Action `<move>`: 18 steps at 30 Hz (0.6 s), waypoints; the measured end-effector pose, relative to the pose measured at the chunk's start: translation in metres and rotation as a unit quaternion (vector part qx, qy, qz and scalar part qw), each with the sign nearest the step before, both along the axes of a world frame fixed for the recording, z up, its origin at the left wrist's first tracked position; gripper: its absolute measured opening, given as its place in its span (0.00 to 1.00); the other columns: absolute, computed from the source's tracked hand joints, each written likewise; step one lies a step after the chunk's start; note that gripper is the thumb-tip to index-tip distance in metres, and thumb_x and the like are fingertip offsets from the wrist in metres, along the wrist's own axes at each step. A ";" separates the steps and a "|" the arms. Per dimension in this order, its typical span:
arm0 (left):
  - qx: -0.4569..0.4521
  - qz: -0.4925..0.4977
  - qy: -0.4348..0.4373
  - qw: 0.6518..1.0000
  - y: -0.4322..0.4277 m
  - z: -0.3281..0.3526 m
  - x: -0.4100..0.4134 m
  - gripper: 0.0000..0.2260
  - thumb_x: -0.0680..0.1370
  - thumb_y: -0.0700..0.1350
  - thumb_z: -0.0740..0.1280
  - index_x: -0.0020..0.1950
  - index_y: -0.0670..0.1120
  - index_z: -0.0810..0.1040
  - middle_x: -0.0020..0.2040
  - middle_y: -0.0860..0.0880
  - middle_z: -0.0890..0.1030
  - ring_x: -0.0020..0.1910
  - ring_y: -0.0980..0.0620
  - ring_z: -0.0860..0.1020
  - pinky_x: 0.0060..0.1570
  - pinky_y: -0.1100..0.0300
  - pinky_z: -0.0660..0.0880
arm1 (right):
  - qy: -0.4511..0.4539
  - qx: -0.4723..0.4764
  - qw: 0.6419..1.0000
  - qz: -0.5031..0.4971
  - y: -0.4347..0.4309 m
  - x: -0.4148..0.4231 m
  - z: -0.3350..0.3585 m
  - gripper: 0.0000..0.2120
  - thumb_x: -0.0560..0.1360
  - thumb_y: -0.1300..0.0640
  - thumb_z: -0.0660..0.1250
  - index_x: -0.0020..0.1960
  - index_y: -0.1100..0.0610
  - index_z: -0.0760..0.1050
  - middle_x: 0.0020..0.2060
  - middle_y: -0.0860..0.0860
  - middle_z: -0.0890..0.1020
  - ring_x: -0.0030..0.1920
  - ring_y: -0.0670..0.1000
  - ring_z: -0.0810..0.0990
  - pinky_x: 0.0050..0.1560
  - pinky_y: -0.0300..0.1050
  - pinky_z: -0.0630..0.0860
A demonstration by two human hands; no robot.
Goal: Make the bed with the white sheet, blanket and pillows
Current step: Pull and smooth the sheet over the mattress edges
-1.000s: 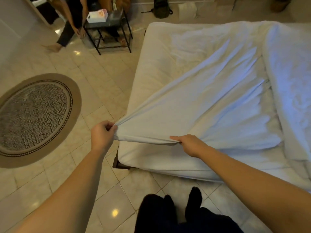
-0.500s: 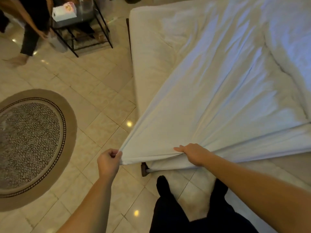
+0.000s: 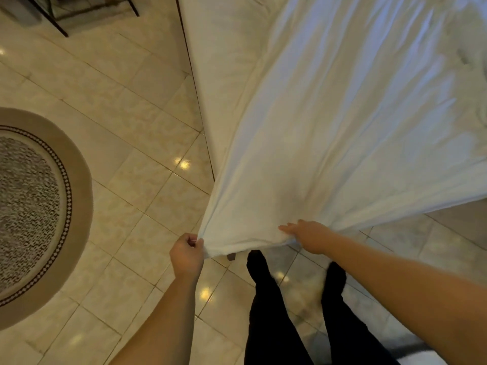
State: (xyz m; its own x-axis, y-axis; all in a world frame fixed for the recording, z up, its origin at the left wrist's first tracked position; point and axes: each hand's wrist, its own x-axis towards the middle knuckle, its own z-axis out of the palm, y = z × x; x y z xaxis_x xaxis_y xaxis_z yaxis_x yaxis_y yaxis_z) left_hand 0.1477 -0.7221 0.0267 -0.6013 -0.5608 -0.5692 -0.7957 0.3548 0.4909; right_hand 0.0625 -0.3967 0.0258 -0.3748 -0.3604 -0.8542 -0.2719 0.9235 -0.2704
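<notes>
Recorder: Sheet location?

Spotter: White sheet (image 3: 329, 140) lies slantwise over the mattress (image 3: 224, 61). Its near corner is drawn out past the foot corner of the bed, off the mattress and above the tiled floor (image 3: 131, 143). Long creases run from the far right down toward both hands.

Recorder: Left hand?

Spotter: Left hand (image 3: 186, 255) is clenched in a fist on the very corner of the sheet, cloth nipped between thumb and curled fingers. Forearm bare.

Recorder: Right hand?

Spotter: Right hand (image 3: 308, 235) is on the same hem, a little further right. Fingers (image 3: 288, 229) lie over the top of the cloth, pointing left; thumb hidden beneath. Fabric bunches into the hand, so it holds the edge. The hem runs in a shallow curve between the two hands.

Recorder: Mattress?

Spotter: Bare along its left side; the sheet does not reach that edge.

Recorder: Underfoot?

Spotter: Legs in black trousers (image 3: 268, 312), dark feet on the tiles just below the held hem. A small dark bed leg (image 3: 231, 256) shows under the sheet corner, just beside the left foot.

Recorder: Surroundings?

Spotter: Round rug (image 3: 39, 206), brown border and speckled centre, on the floor well to the left. Black metal table frame (image 3: 60, 25) at the top left edge, mostly cut off. Light glints on the tiles. Right side of the view is somewhat blurred.
</notes>
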 end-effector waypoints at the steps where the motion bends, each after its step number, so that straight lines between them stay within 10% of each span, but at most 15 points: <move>1: 0.003 -0.008 -0.020 1.000 0.001 -0.009 -0.002 0.03 0.77 0.37 0.69 0.48 0.44 0.81 0.40 0.49 0.82 0.42 0.43 0.81 0.33 0.62 0.70 | -0.015 0.005 1.000 -0.004 0.001 0.003 -0.008 0.33 0.83 0.64 0.55 0.82 0.42 0.51 0.80 0.49 0.61 0.78 0.56 0.63 0.73 0.51 0.67; 6: -0.018 -0.136 -0.070 0.988 0.012 -0.041 -0.010 0.23 0.78 0.37 0.66 0.74 0.46 0.71 0.69 0.42 0.72 0.59 0.42 0.77 0.55 0.51 0.77 | 0.036 -0.007 0.994 -0.105 0.000 0.013 -0.023 0.23 0.83 0.59 0.58 0.76 0.46 0.67 0.69 0.52 0.77 0.64 0.55 0.77 0.59 0.50 0.77; 11: 0.026 -0.352 -0.068 0.933 0.045 -0.048 -0.024 0.26 0.80 0.40 0.63 0.78 0.54 0.67 0.77 0.48 0.64 0.72 0.45 0.68 0.68 0.51 0.72 | 0.098 -0.023 0.981 -0.168 0.009 0.008 -0.032 0.24 0.81 0.62 0.58 0.77 0.49 0.66 0.77 0.48 0.66 0.75 0.54 0.65 0.67 0.53 0.73; 18: 0.046 -0.355 -0.156 0.920 0.067 -0.028 -0.039 0.25 0.81 0.42 0.60 0.79 0.48 0.66 0.78 0.46 0.63 0.74 0.42 0.66 0.70 0.49 0.68 | 0.092 -0.015 0.976 -0.196 0.019 -0.006 -0.004 0.26 0.83 0.60 0.56 0.79 0.49 0.61 0.78 0.49 0.63 0.77 0.53 0.60 0.71 0.55 0.70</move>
State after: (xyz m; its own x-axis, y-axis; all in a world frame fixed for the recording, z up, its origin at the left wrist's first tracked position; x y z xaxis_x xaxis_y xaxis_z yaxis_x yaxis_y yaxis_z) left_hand 0.1085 -0.6547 -0.0011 -0.5963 -0.0304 -0.8022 -0.4864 0.8086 0.3309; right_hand 0.0568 -0.3779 0.0215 -0.6350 -0.1825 -0.7506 0.0549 0.9586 -0.2795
